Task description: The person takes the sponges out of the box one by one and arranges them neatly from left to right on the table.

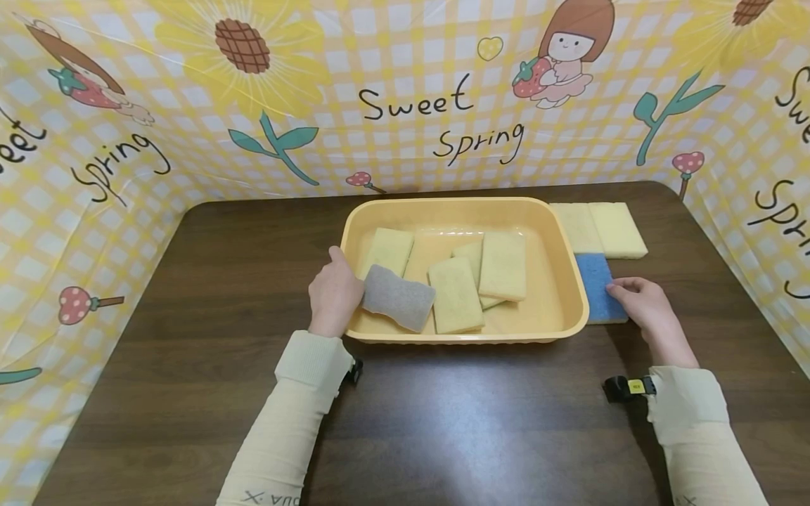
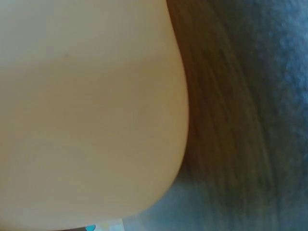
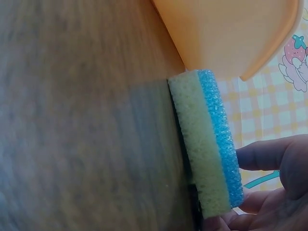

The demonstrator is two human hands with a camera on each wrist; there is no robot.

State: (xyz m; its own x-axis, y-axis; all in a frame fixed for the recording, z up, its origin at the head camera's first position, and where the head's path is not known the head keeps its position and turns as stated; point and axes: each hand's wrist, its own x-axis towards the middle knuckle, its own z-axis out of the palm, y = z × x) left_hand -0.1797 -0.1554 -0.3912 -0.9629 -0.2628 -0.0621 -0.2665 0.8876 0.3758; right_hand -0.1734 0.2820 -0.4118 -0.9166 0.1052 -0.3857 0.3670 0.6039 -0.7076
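Note:
My left hand [image 1: 335,295] grips the left rim of a yellow plastic tub [image 1: 468,339]; the left wrist view is filled by the tub's wall [image 2: 96,130], with those fingers hidden. Beside the tub's right wall, my right hand [image 1: 652,315] pinches the right edge of a sponge [image 1: 596,284], blue on top and pale yellow below. In the right wrist view this sponge [image 3: 207,149] stays close over the table, its far end near the tub. Inside the tub lie several pale yellow sponges [image 1: 454,295] and a bent grey sponge [image 1: 399,296].
Two pale yellow sponges [image 1: 616,228] lie side by side on the table behind the blue-topped one. The dark wooden table [image 1: 209,379] reaches back to a yellow checked cloth [image 1: 405,42] that stands around it on three sides.

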